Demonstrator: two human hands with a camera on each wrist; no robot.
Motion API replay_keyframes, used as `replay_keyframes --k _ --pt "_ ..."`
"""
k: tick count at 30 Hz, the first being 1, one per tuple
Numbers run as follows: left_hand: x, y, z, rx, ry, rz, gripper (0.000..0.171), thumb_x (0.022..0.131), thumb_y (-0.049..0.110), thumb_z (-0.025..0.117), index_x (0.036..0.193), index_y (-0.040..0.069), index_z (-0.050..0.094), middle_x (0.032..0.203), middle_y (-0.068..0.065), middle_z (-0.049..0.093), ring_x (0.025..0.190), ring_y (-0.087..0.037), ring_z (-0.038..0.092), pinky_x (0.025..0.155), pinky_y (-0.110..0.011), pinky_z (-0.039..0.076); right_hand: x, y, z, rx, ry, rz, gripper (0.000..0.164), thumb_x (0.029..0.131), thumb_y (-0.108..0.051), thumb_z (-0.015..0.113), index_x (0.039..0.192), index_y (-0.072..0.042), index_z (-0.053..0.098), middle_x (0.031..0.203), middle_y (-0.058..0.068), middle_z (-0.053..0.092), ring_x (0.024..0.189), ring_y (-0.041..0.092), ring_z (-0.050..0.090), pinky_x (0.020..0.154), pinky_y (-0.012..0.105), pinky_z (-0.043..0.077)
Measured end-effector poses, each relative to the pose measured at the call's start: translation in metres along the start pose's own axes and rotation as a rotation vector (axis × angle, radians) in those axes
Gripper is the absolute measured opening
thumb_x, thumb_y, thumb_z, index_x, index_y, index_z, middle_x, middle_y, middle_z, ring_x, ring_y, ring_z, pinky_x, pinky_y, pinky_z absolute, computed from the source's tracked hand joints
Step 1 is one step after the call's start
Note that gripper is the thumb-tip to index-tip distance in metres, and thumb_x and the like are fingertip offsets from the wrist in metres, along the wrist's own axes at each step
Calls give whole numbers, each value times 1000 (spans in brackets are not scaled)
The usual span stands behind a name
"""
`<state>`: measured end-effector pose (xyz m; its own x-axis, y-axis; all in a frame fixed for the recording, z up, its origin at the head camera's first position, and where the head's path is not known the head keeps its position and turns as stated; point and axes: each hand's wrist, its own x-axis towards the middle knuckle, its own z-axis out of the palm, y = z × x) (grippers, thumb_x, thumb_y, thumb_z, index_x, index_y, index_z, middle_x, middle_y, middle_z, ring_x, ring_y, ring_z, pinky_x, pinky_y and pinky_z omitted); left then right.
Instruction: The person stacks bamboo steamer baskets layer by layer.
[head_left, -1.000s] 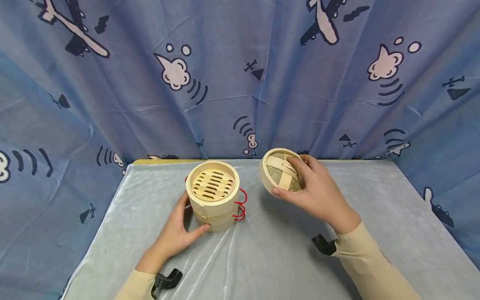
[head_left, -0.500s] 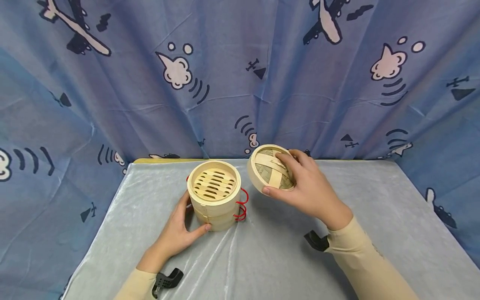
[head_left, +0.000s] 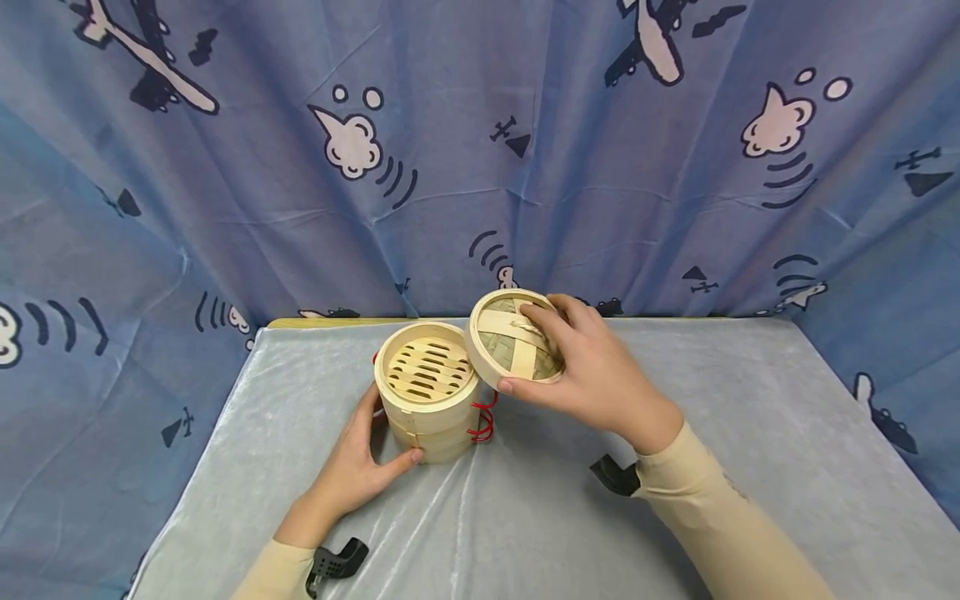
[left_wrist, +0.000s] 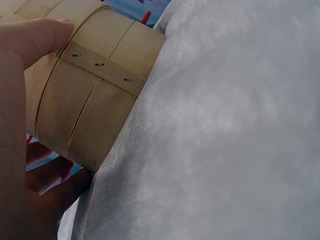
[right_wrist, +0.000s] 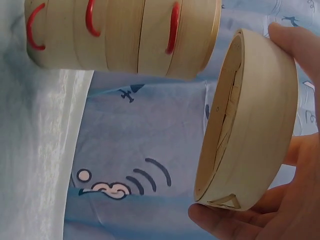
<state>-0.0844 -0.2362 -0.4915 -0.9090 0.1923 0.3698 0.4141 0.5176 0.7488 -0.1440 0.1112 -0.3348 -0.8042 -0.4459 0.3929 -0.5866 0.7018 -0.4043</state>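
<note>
A stacked bamboo steamer (head_left: 431, 421) stands upright on the cloth, its slatted top tier uncovered and red cord loops on its sides. My left hand (head_left: 348, 471) holds it round the left side, thumb at the front; in the left wrist view the thumb lies across the steamer wall (left_wrist: 95, 95) and other fingers reach behind. My right hand (head_left: 592, 375) grips the round woven bamboo lid (head_left: 498, 343) by its rim, tilted, just right of the steamer's top. In the right wrist view the lid (right_wrist: 260, 120) shows its hollow underside facing the steamer, with a gap between them.
A grey velvety cloth (head_left: 540, 517) covers the table. Behind and at both sides hangs a blue curtain (head_left: 450, 183) printed with planes and clouds, close to the table's back edge. Black wrist cameras sit on both sleeves.
My right hand has carried the lid leftward, from well to the right of the steamer to beside its top rim. The left hand and the steamer have stayed in place.
</note>
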Motion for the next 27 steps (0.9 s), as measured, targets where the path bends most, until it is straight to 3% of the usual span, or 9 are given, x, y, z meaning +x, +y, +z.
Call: replay_keyframes --k 8,19,27 --pt "0 -2 0 -4 0 -2 121 84 33 96 176 20 19 170 -13 39 146 -30 50 119 -56 45 10 -11 7 -25 -15 -52 100 79 -75 85 157 -17 61 149 18 55 126 37 54 103 56 51" --pt "2 -3 1 9 -5 17 124 83 34 97 177 22 16 170 -13 39 145 -30 51 118 -58 46 16 -19 12 -48 -57 -45 102 78 -79 82 157 -18 60 152 20 53 130 41 56 103 61 54" --pt "0 -1 -1 6 -14 -19 124 83 36 96 177 22 16 168 -14 43 147 -31 49 122 -58 41 24 -29 14 -57 -115 -65 98 81 -81 77 157 -21 60 155 16 50 132 37 54 100 59 56"
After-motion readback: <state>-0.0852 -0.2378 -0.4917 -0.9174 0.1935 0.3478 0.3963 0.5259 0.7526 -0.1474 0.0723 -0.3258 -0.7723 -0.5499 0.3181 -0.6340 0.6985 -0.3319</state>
